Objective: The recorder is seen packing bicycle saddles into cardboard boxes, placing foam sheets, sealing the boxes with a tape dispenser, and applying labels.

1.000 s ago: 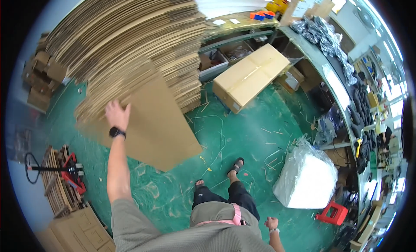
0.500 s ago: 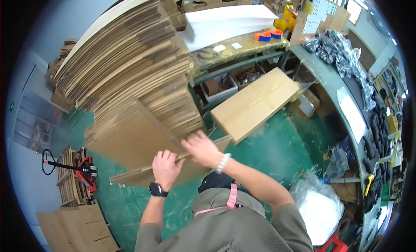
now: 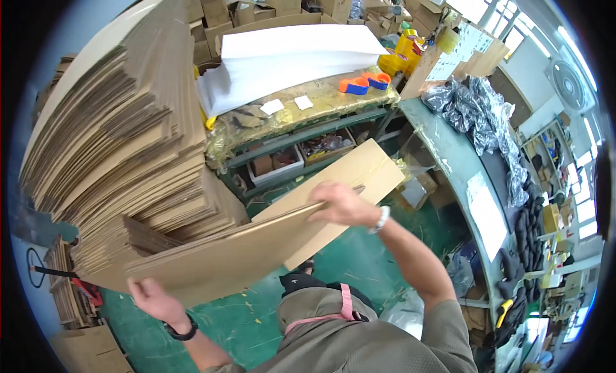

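Left hand point(image 3: 157, 301) touches the left end of a flat cardboard piece point(image 3: 224, 264), its grip unclear; right hand point(image 3: 340, 205), fingers curled, grasps the right end. Plain brown with a layered top edge, the piece slants above the green floor point(image 3: 366, 264), beside stacked cardboard point(image 3: 144, 126). White papers point(image 3: 446, 63) bear marks too small to read.

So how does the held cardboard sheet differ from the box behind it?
Pose: the cardboard sheet is tilted; the box lies low with a broad face up.
Contact: the right hand grips the sheet's upper edge, with the left hand at its left end; neither holds the box.
View: the sheet is in front, the box partly hidden.
Shared: both are plain brown cardboard.
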`<state>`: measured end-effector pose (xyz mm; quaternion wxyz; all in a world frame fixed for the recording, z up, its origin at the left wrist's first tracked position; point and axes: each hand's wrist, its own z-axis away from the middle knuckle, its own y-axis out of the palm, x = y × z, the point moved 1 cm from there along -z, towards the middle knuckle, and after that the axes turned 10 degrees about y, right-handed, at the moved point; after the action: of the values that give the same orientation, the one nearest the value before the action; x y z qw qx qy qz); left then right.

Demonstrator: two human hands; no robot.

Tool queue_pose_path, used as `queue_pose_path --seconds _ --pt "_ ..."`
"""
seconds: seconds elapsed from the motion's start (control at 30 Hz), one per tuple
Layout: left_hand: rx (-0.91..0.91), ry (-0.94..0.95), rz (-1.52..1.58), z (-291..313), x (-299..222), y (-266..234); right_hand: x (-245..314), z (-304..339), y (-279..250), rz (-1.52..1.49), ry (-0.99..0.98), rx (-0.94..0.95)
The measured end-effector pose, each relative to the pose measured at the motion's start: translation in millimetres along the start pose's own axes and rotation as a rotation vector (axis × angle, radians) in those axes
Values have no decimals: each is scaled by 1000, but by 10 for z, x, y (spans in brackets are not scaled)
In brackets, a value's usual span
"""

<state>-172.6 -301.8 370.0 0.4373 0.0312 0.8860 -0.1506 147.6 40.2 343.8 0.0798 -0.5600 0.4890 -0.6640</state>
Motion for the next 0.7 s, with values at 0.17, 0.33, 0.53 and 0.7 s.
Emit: queue_pose_path --seconds 0.17,0.33,0.53,0.7 --pt "553 713 -66 349 -1883 2228 -1522 480 -599 182 417 -55" --pt "859 912 -240 1362 -2420 3976 -2882 837 -1512 -11 667 -167" --pt "1002 732 -392 2254 -2542 4995 -2236 186 -2520 -69 222 513" --pt "790 559 -319 2191 -2616 4982 -2609 13 -2346 -144 272 1077"
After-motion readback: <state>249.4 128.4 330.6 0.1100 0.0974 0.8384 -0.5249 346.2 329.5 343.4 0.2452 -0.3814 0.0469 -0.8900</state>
